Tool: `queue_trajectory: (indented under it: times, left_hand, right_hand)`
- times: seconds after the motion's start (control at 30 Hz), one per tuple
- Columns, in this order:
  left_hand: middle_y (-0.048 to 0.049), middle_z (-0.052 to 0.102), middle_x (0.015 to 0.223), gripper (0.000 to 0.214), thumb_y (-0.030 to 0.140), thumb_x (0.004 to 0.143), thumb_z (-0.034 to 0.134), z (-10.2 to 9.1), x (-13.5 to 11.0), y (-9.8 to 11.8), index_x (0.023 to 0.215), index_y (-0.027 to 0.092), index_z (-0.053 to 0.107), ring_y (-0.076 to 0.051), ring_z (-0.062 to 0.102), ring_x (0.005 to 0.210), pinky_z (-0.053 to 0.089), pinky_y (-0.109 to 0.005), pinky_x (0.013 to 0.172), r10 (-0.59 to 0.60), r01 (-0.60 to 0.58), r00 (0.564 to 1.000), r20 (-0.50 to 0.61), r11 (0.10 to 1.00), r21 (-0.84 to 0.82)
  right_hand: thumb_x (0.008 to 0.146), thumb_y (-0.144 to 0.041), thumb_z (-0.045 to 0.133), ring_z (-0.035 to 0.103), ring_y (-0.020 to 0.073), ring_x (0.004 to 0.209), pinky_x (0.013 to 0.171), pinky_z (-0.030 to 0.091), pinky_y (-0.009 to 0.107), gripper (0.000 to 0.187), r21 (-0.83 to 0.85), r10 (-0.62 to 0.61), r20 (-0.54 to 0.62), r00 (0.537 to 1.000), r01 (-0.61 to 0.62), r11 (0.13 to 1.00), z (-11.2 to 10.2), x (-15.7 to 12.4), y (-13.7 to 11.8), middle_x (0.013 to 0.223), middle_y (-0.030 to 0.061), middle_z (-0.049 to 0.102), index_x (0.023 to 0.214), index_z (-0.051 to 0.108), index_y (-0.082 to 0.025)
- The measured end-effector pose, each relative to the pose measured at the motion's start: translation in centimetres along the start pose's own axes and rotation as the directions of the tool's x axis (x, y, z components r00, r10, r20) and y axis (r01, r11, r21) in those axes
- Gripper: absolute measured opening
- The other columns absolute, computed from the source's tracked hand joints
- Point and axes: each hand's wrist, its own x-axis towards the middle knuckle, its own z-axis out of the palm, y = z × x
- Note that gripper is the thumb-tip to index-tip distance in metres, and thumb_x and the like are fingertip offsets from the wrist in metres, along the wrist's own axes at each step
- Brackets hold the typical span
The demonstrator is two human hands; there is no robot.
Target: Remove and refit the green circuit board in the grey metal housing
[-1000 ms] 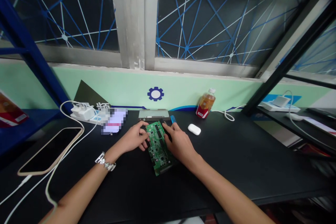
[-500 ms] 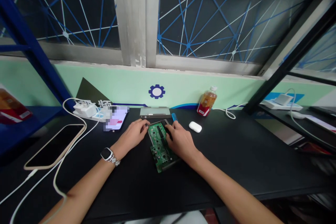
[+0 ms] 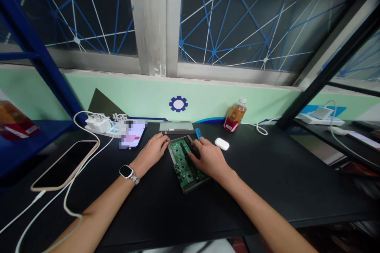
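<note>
A green circuit board (image 3: 184,164) lies in a dark metal tray on the black desk (image 3: 267,182), in the middle of the view. My left hand (image 3: 152,150) rests at the board's upper left corner with curled fingers touching its edge. Over the board's right side lies my right hand (image 3: 209,158), fingers pressed down on it. A watch sits on my left wrist. A blue-handled tool (image 3: 198,133) lies just behind my right hand.
Behind the board lies a grey metal plate (image 3: 176,127). A white earbud case (image 3: 221,143) and a drink bottle (image 3: 234,115) are to the right. At left are a phone (image 3: 132,134), a large phone on a cable (image 3: 63,164) and a power strip (image 3: 99,125).
The board, tilted up a second ago, now lies flat in its tray. My left hand slid off its face to the upper left corner; my right hand stayed on top.
</note>
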Motion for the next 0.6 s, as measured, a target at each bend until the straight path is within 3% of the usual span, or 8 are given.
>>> queue_trajectory:
  times: [0.1,0.3,0.6]
  left_hand:
    - [-0.0061,0.058,0.096,0.023,0.024,0.1,0.042,0.0,0.1,0.0,0.1,0.021,0.064,-0.022,0.058,0.094,0.046,-0.037,0.087,0.019,-0.019,1.0,0.001,1.0,0.011]
    - [-0.0073,0.058,0.094,0.028,0.022,0.101,0.038,-0.3,0.2,0.5,0.1,0.02,0.066,-0.023,0.055,0.095,0.046,-0.038,0.088,0.064,-0.064,0.998,0.002,0.997,0.047]
    - [-0.0076,0.058,0.095,0.029,0.021,0.102,0.037,-0.6,0.3,0.9,0.102,0.018,0.066,-0.023,0.052,0.092,0.046,-0.038,0.088,0.08,-0.083,0.996,0.042,0.993,0.084]
  right_hand:
    - [0.09,-0.048,0.057,0.058,0.0247,0.101,0.066,0.04,0.03,0.029,-0.028,-0.064,-0.022,0.998,0.064,0.998,0.5,-0.1,-0.6,0.102,0.0083,0.064,0.099,0.061,-0.02]
    - [0.09,-0.037,0.055,0.057,0.0251,0.094,0.082,0.036,0.037,0.021,-0.052,-0.172,-0.002,0.985,0.172,0.984,1.5,0.2,-1.2,0.088,0.0081,0.069,0.082,0.064,-0.019]
    - [0.086,-0.032,0.06,0.059,0.0215,0.085,0.081,0.03,0.036,0.018,-0.037,-0.132,-0.061,0.989,0.13,0.991,2.5,0.6,-1.0,0.082,0.0063,0.071,0.075,0.062,-0.019]
